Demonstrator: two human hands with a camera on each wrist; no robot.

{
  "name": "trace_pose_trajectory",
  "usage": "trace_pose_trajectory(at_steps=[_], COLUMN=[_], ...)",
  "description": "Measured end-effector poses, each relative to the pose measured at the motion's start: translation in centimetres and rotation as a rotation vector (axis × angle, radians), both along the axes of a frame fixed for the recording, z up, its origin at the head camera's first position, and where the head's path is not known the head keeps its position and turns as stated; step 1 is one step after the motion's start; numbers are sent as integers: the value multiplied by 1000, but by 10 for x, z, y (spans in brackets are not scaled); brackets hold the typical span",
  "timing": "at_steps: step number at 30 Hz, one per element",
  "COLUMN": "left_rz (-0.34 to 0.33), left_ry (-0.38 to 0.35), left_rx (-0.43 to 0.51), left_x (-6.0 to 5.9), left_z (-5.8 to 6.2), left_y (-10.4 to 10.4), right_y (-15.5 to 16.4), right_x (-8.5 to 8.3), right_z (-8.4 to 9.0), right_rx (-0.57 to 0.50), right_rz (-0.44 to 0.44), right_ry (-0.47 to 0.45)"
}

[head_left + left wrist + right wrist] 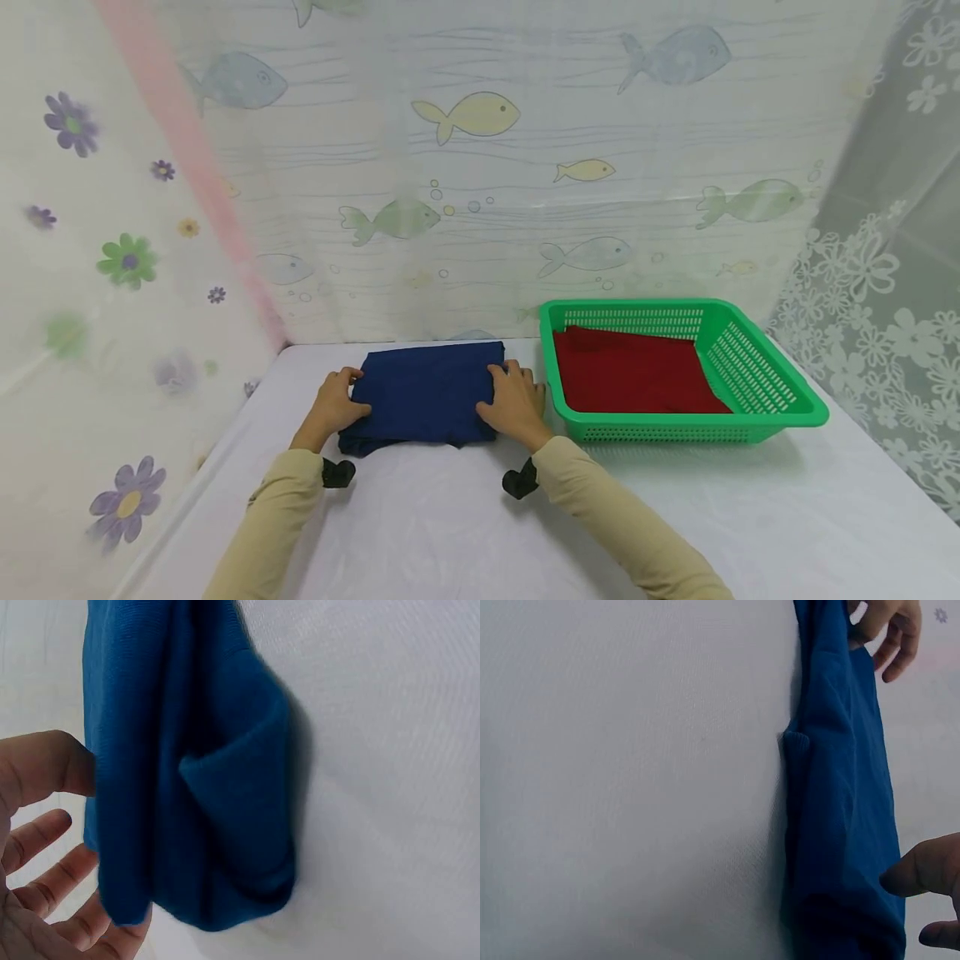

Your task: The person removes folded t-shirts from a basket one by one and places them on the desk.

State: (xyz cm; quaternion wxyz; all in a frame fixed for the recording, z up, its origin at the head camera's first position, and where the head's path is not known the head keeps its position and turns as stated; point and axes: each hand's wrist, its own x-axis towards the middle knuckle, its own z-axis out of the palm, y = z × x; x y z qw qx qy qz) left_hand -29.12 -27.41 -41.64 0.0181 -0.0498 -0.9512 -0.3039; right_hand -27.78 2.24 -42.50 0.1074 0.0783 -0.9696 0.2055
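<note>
A folded dark blue garment (427, 393) lies on the table, brighter blue in the wrist views. At its left end is my left hand (337, 404), thumb on the top layer and fingers spread along the side. The left wrist view shows the stacked folds of the garment (202, 772) close by, with the left hand (52, 855) beside them. My right hand (517, 402) rests at the opposite end, its thumb over the top near the edge. In the right wrist view, the right thumb (919, 868) touches the blue fabric (840, 795).
Right of the garment stands a green plastic basket (780, 367), close to my right hand. A red folded cloth (630, 371) lies inside it. White cloth covers the table (435, 533). A fish-patterned curtain (480, 250) hangs behind, and a flowered one (127, 350) at left.
</note>
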Motion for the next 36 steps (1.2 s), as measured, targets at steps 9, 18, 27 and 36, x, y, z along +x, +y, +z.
trace_pose_trajectory(at_steps=[9, 18, 27, 36], left_rz=[-17, -28, -57, -100], left_ry=[96, 129, 201, 323], left_rx=[-93, -106, -71, -29], left_x=[5, 8, 12, 17], left_z=[12, 29, 43, 53], left_y=[11, 20, 36, 54], right_y=[4, 12, 27, 48], right_x=[3, 5, 14, 25], right_z=[12, 33, 50, 66], right_rx=[17, -62, -224, -243], right_rz=[62, 149, 239, 235], right_ry=[120, 217, 272, 275])
